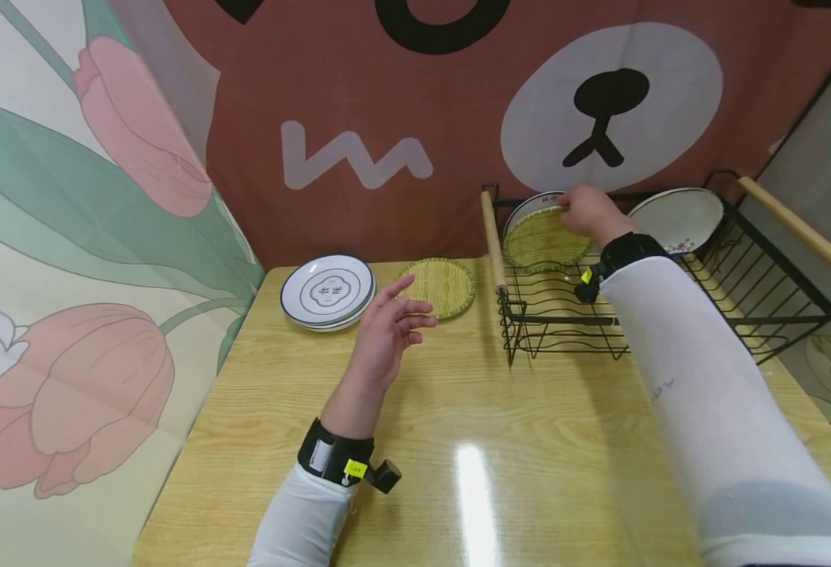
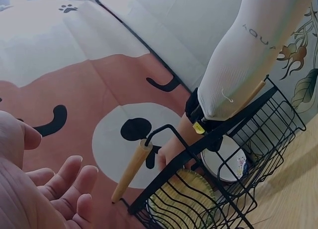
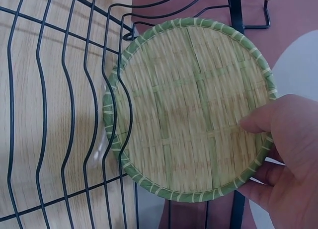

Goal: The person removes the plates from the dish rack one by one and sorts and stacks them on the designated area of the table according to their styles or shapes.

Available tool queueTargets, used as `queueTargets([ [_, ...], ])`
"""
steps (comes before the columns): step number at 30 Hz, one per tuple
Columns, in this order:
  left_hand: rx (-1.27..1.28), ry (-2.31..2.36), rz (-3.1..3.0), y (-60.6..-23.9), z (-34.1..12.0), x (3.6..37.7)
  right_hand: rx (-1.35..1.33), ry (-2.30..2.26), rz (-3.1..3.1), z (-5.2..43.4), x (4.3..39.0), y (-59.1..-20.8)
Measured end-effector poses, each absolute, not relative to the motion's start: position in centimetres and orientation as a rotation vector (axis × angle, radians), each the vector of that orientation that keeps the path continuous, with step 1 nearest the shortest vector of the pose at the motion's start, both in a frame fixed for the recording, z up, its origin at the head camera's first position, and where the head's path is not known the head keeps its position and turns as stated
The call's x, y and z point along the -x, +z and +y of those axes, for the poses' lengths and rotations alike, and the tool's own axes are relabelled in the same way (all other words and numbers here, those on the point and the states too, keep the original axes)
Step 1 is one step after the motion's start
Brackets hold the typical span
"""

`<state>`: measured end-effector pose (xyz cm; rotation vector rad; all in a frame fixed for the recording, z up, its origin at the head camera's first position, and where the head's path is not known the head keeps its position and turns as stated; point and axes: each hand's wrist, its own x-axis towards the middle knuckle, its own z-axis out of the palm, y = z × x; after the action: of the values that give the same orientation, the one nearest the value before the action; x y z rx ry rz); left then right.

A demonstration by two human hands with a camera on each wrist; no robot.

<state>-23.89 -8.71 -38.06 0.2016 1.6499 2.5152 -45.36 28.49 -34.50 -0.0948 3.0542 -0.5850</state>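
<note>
My right hand (image 1: 591, 213) reaches into the black wire dish rack (image 1: 564, 320) and pinches the edge of a round woven bamboo tray (image 3: 194, 110). In the right wrist view the thumb lies on the tray's woven face, with the fingers behind its green-bound rim. The tray stands on edge among the rack's wires, in front of a white plate (image 1: 534, 203). My left hand (image 1: 384, 331) is over the table with its fingers loosely spread, holding nothing. It partly overlaps a second woven tray (image 1: 447, 287) lying flat on the table.
A small stack of white, blue-rimmed plates (image 1: 327, 290) sits at the table's back left. Another white plate (image 1: 680, 220) with a floral mark leans in the rack's right part. Wooden handles (image 1: 493, 236) top the rack's ends, and a printed cloth (image 1: 344, 71) hangs behind the table.
</note>
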Motion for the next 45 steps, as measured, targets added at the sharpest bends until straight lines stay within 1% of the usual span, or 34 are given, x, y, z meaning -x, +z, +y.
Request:
queueTargets([
  [7,-0.215,2.500,1.679,-38.2,-8.7,24.2,0.137,-0.555,3.048,28.9,45.7,-34.4],
  [15,-0.227,2.494,1.666,-38.2,-8.5,24.5,0.167,-0.473,3.025,29.6,45.4,-33.0],
  [26,-0.253,2.503,1.668,-38.5,-8.6,25.1,0.214,-0.471,3.097,29.8,44.2,-29.0],
  [35,-0.232,2.504,1.697,-38.4,-9.2,25.4,0.362,-0.492,3.149,28.8,43.1,-25.5],
  [45,-0.208,2.494,1.705,-38.1,-9.5,25.4,0.472,-0.597,3.216,28.3,40.6,-22.1],
])
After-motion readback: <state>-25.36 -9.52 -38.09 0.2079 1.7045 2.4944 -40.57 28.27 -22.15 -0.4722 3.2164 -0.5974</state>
